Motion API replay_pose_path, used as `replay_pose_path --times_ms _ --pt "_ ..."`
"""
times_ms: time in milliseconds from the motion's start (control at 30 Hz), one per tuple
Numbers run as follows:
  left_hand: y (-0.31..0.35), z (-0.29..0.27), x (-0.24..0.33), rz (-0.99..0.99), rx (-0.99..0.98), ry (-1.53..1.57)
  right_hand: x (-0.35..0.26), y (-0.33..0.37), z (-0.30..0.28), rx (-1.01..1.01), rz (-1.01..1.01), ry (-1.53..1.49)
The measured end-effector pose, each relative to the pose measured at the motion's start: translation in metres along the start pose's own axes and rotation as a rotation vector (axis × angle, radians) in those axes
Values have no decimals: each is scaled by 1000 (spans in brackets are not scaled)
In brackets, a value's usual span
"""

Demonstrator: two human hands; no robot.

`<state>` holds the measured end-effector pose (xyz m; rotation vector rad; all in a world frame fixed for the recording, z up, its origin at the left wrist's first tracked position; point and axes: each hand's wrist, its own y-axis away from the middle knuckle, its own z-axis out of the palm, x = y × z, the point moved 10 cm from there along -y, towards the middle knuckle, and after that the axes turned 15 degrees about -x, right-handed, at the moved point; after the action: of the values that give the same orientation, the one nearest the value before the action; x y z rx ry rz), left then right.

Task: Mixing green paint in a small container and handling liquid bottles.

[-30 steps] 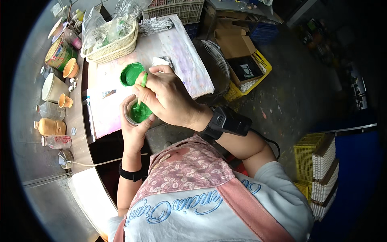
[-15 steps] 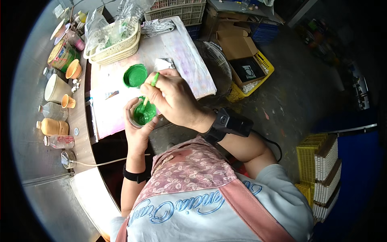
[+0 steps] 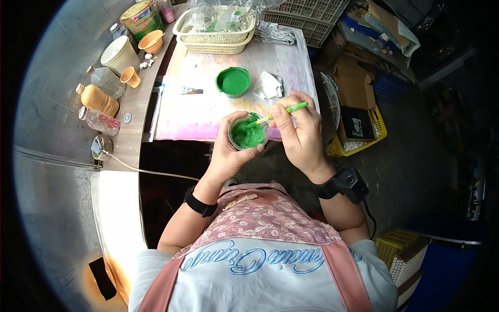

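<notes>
My left hand (image 3: 228, 148) is wrapped round a small clear plastic cup (image 3: 233, 140) of thick green paint (image 3: 249, 134), tilted so its mouth faces me. Between the thumb and fingers of my right hand (image 3: 301, 132) is a thin green-handled paintbrush (image 3: 291, 109). Its tip dips into the paint at the cup's upper part. Just beyond the cup, a round tub (image 3: 233, 82) holding green paint stands on the stained table (image 3: 208, 112). A crumpled white paper (image 3: 268, 85) lies to the right of that tub.
White baskets (image 3: 215, 48) with plastic bags stand at the table's back, beside a patterned cloth (image 3: 274, 33). Bottles (image 3: 97, 100), an orange cup (image 3: 130, 77) and a white tub (image 3: 120, 54) line the left ledge. A yellow crate (image 3: 382, 127) holds an open cardboard box at right.
My view has turned, so the table appears farther right. My right hand has drawn back to the right of the cup, and the brush now leans more flatly, its tip still in the paint.
</notes>
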<state>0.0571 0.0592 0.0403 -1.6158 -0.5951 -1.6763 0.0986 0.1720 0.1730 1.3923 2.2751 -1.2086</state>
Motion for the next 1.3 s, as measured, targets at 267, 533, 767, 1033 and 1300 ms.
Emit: replay_pose_path --times_ms 267,533,767,1033,1300 --pt "0 -10 -5 -4 24 -18 5 2 10 -58 35 -53" --pt "0 -10 -11 -17 14 -67 17 5 5 -15 75 41" --pt "-1 -7 -12 -3 11 -4 5 0 17 -68 20 -32" --pt "-3 -13 -10 -26 23 -5 9 4 12 -109 68 -45" --pt "-5 -14 1 9 10 -67 6 -5 3 -51 29 48"
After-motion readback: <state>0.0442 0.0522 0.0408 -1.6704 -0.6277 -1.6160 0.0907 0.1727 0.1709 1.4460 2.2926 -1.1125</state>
